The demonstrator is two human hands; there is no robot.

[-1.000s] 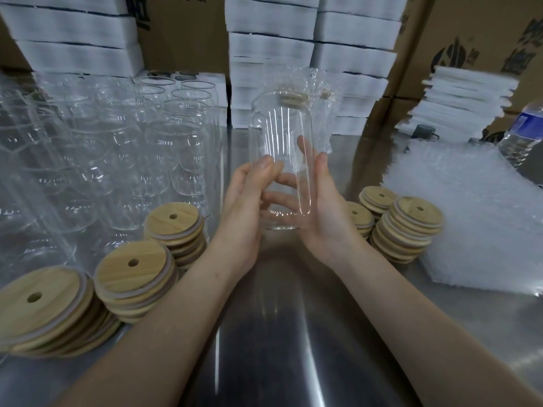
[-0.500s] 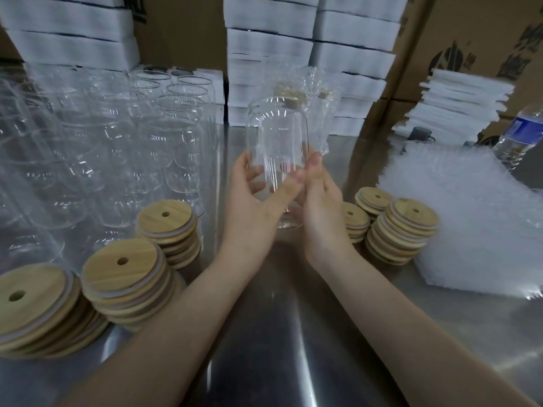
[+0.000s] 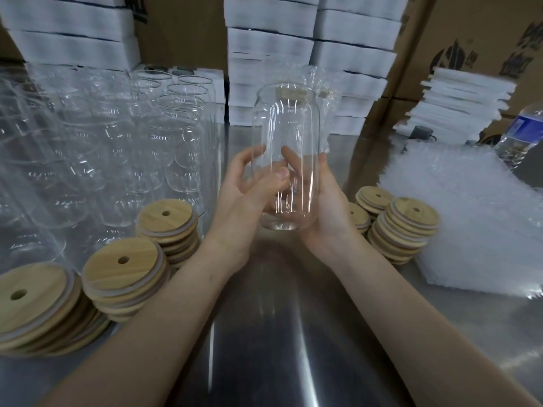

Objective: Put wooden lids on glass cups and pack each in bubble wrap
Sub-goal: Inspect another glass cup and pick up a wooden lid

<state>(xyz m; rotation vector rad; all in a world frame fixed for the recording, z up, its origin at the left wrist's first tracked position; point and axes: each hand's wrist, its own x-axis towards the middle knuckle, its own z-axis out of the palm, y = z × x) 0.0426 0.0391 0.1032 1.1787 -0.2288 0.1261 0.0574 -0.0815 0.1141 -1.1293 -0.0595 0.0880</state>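
An empty clear glass cup [image 3: 286, 127] stands upright in both hands above the steel table [image 3: 282, 333]. My left hand [image 3: 245, 192] grips its lower left side, thumb on the front and fingers behind. My right hand [image 3: 329, 201] cups the lower right side and base. Stacks of wooden lids with a straw hole lie to the left [image 3: 123, 268] and to the right [image 3: 411, 218]. Behind the held cup stands a bubble-wrapped cup [image 3: 321, 92] with a wooden lid showing.
Many empty glass cups [image 3: 164, 133] crowd the table's left half. A pile of bubble wrap sheets [image 3: 470, 218] lies at the right, with a water bottle [image 3: 520, 133] behind it. White boxes [image 3: 352, 54] and brown cartons line the back.
My left hand has shifted its hold: the fingers that lay across the front of the cup are now behind it, with only the thumb in front. The cup stays in about the same place.
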